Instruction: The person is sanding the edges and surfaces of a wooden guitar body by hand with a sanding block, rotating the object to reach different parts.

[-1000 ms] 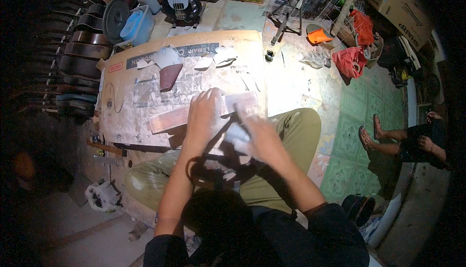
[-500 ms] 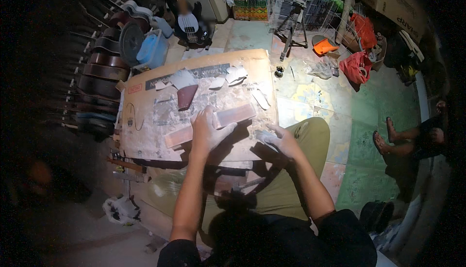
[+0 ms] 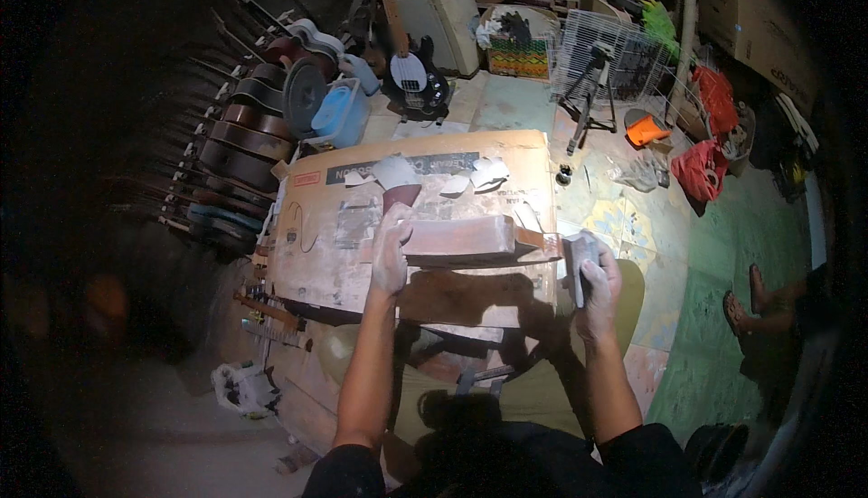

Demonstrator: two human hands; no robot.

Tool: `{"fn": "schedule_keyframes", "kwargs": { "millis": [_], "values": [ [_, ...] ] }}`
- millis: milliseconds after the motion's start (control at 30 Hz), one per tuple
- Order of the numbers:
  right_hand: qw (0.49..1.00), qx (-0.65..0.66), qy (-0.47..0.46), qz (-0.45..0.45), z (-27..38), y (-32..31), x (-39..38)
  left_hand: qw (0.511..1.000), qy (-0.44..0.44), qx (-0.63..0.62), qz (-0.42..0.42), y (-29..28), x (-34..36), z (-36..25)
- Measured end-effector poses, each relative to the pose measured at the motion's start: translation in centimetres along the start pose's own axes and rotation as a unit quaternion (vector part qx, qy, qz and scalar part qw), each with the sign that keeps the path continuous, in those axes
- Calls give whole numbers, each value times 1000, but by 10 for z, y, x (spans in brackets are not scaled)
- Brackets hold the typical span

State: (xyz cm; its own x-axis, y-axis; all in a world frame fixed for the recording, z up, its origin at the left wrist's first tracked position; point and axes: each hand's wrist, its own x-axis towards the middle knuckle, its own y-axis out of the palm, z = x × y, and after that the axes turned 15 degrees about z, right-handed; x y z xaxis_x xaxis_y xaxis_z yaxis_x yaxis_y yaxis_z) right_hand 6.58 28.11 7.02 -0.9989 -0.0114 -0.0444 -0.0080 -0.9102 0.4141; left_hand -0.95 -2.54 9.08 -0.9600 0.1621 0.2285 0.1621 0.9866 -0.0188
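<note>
A long, dusty reddish-brown wooden block [image 3: 461, 236] is raised over the cardboard, its shadow falling below it. My left hand [image 3: 391, 252] is closed around its left end, and a narrower brown part sticks out at its right end. Just past that end, my right hand [image 3: 597, 279] grips a flat grey block [image 3: 578, 272] held on edge, apart from the wood. Behind the left hand lies a dark red sheet [image 3: 402, 195], with torn white paper pieces [image 3: 479, 175] close by.
The dust-covered cardboard sheet [image 3: 307, 272] lies before my knees. Several guitars [image 3: 240, 150] stand in a row on the left. Behind are a blue tub [image 3: 339, 113], a black electric guitar [image 3: 416, 82], a tripod [image 3: 592, 91] and a wire cage [image 3: 624, 46]. Someone's feet [image 3: 737, 313] show at right.
The wooden block has come up off the cardboard and turned nearly level. My right hand has swung upright with the grey block, farther right. The whole view has shifted slightly.
</note>
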Motion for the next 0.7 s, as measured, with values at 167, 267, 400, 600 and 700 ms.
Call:
{"fn": "schedule_keyframes", "kwargs": {
  "millis": [167,267,400,600,700],
  "values": [
    [987,-51,-149,-24,22,15,1,991,-8,-129,35,-30,-3,6],
    [982,-55,-175,42,15,21,13,983,-17,-183,-25,-39,-5,17],
    [984,-24,-163,71,5,32,27,979,-48,-198,21,-46,4,9],
    [990,45,-109,78,5,55,27,975,46,182,-120,-47,20,-31],
    [991,-20,-114,68,7,67,11,917,90,341,-186,-17,23,-44]
  ]
}}
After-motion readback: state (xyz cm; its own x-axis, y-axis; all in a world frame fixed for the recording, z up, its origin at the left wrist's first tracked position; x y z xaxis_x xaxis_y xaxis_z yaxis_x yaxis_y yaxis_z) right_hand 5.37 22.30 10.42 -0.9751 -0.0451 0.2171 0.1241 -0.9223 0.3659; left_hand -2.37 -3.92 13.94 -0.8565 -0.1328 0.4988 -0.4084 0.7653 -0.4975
